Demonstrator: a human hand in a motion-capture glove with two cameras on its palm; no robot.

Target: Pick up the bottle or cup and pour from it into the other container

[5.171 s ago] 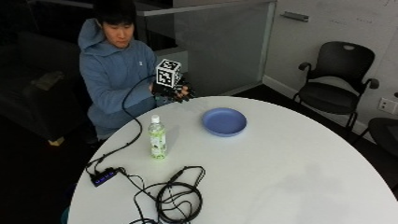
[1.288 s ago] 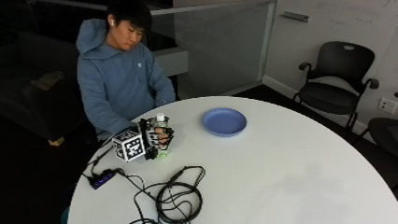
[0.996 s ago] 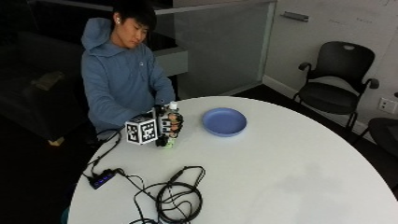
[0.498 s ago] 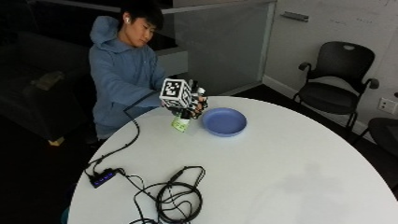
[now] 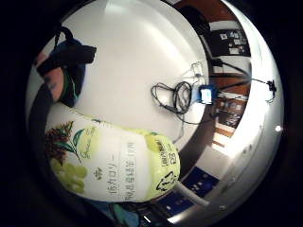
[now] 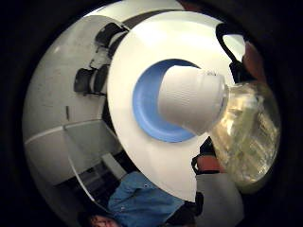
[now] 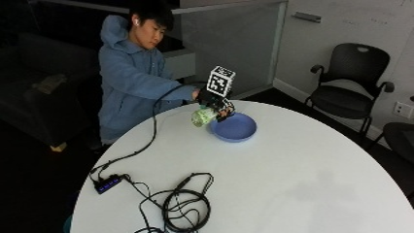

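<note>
Outside view: gloved right hand [image 7: 213, 103] grips the bottle [image 7: 204, 116], fingers curled round it, tipping it above the tabletop [image 7: 291, 179], white cap [image 6: 191, 104] over the blue bowl [image 7: 234, 129].

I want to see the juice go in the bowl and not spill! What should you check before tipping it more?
1. Bottle held by the gloved right hand: ok, fingers wrap round it, and it is off the table.
2. Bottle tilted toward the blue bowl: ok, its neck end points at the bowl.
3. Neck over the bowl: ok, the thumb side palm view shows the white cap above the blue bowl.
4. Cap off: not ok, the white cap looks to be on, so nothing can pour.
5. Bowl flat on the white table: ok.
6. Cables away from the bowl: ok, they lie at the near side.
</note>
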